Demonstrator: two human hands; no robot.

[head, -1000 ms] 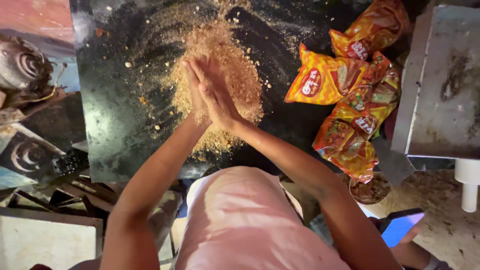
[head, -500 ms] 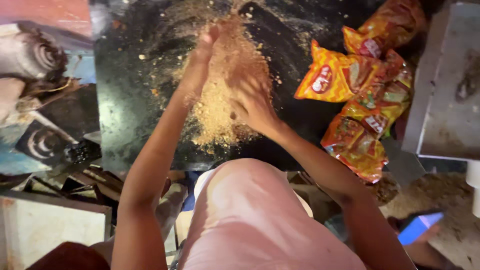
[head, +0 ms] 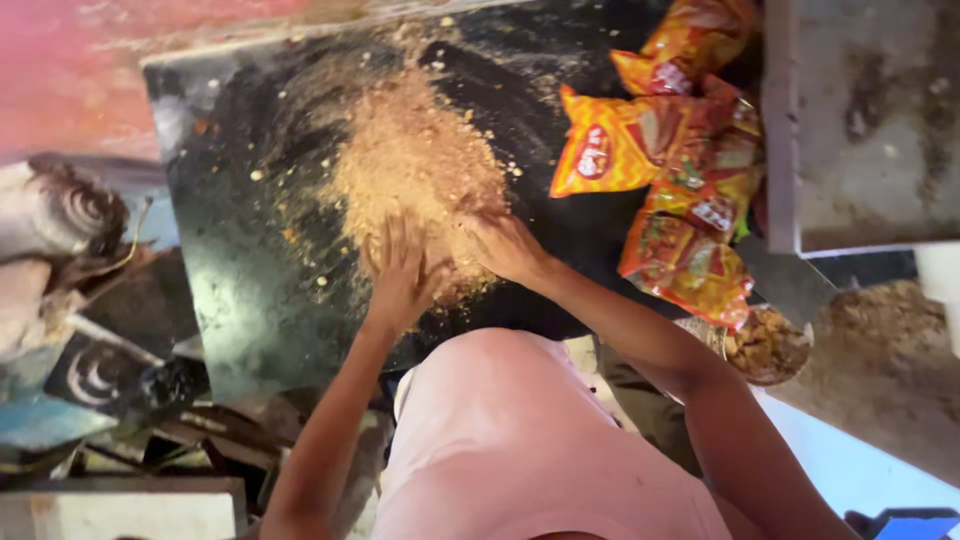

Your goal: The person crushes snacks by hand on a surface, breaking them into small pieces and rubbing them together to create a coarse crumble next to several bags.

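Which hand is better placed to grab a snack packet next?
Likely the right hand: it rests on the crumb pile's edge nearest the orange snack packets. The left hand lies farther away, across the pile.

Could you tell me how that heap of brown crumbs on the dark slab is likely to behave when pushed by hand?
The crumb heap looks loose and dry, so it would probably spread rather than slide whole. Stray bits already dot the slab, so pieces likely scatter. Both hands, left hand and right hand, lie flat on it, suggesting little weight.
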